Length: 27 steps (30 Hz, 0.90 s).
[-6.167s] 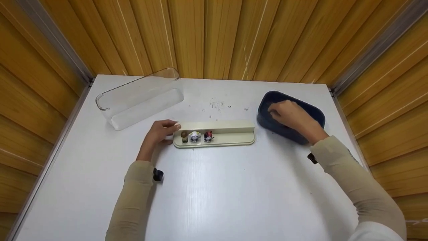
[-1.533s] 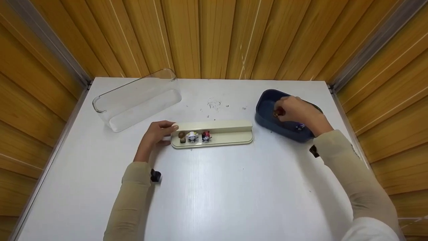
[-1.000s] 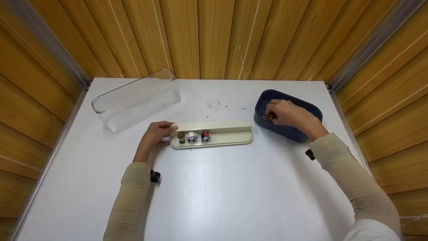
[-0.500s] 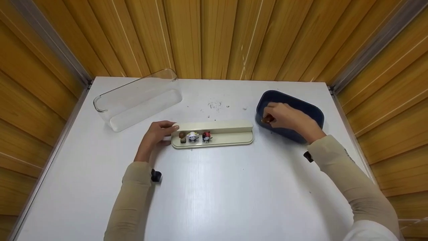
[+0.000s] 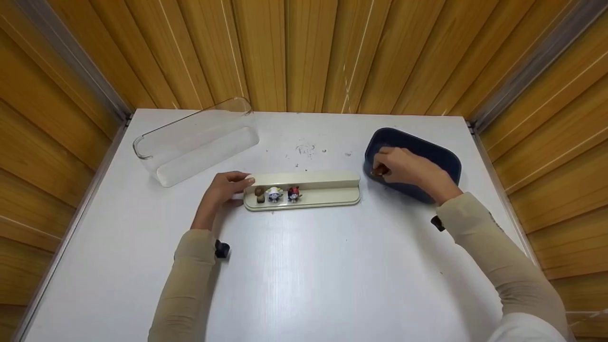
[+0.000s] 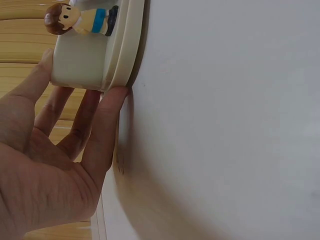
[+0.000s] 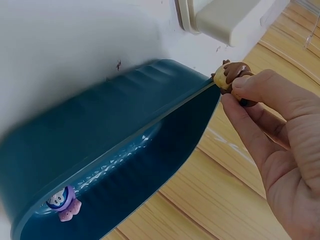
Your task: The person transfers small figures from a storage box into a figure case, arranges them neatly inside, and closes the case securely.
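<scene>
My left hand (image 5: 223, 190) grips the left end of a cream two-step display stand (image 5: 327, 194), thumb and fingers spread round that end in the left wrist view. On the stand, at its left half, stand a brown-haired figurine (image 6: 82, 20), a white one (image 5: 274, 194) and a red-and-black one (image 5: 294, 194). My right hand (image 5: 403, 166) is over the near left rim of a dark blue bin (image 7: 110, 110). Between thumb and fingertips it pinches a small brown-and-yellow figurine (image 7: 230, 75), partly hidden by the fingers. A purple figurine (image 7: 67, 202) lies inside the bin.
A long clear plastic cover (image 5: 204, 137) stands at the back left of the white table (image 5: 304, 275). Dark specks (image 5: 305, 150) mark the tabletop behind the stand. Wood-panelled walls (image 5: 308, 57) rise round the back and sides.
Over the last second and a half my right hand has moved from deeper in the bin to its near left rim, bringing the brown-and-yellow figurine along. The left hand and stand stay put.
</scene>
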Each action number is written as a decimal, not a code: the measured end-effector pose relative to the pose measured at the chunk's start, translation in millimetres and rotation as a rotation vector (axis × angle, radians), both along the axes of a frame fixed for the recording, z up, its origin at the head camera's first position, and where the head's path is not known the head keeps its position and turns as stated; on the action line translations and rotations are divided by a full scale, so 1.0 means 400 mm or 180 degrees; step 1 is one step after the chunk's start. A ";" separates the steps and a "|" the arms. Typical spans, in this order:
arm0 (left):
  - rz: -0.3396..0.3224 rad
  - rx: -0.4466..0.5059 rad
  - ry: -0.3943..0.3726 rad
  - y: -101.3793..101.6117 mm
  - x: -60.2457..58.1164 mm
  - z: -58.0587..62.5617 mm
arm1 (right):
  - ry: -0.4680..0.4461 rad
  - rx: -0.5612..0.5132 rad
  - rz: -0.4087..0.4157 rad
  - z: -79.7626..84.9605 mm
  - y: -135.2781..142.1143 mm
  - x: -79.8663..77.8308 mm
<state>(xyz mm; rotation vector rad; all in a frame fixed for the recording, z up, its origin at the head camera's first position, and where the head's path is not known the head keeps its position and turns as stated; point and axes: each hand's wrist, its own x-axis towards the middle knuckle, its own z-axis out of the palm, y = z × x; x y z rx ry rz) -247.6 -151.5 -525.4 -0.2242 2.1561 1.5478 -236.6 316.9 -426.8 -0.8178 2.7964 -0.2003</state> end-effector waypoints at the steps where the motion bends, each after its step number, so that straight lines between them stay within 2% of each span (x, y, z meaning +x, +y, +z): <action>1: -0.0003 0.0001 0.0003 0.001 0.000 0.000 | 0.0015 -0.0010 0.0017 -0.001 0.001 0.000; 12: 0.0029 -0.0042 -0.0053 0.003 0.000 -0.001 | 0.0054 -0.0026 0.0018 -0.005 -0.010 0.004; 18: 0.0014 -0.0081 -0.0029 -0.001 -0.002 -0.004 | 0.0052 -0.0024 0.0197 -0.012 -0.037 0.013; 27: -0.0010 -0.0084 -0.0006 -0.001 -0.006 -0.007 | 0.0118 0.0013 0.0301 -0.019 -0.061 0.013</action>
